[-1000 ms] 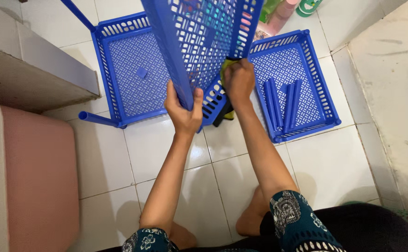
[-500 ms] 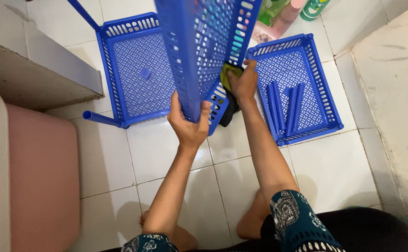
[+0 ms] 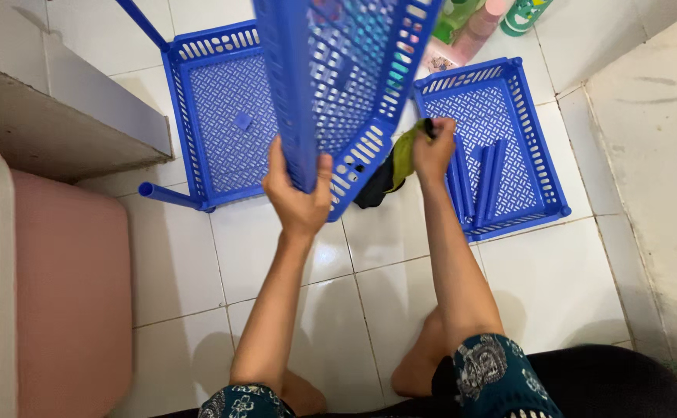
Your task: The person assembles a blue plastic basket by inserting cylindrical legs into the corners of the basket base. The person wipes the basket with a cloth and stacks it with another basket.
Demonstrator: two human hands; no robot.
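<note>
Left hand fingers clamp the raised blue tray; right hand clutches a yellow-green cloth. One-handed, that tray could slip and drop.

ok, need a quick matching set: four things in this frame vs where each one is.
Things:
1. raised blue basket
2. yellow-green cloth
3. blue tubes
4. small blue square piece

Places:
A. lying in the right-side tray on the floor
B. in the right hand
C. in the left-side tray on the floor
D. gripped by the left hand

Pairs: 1-D, 2-B, 3-A, 4-C
</note>
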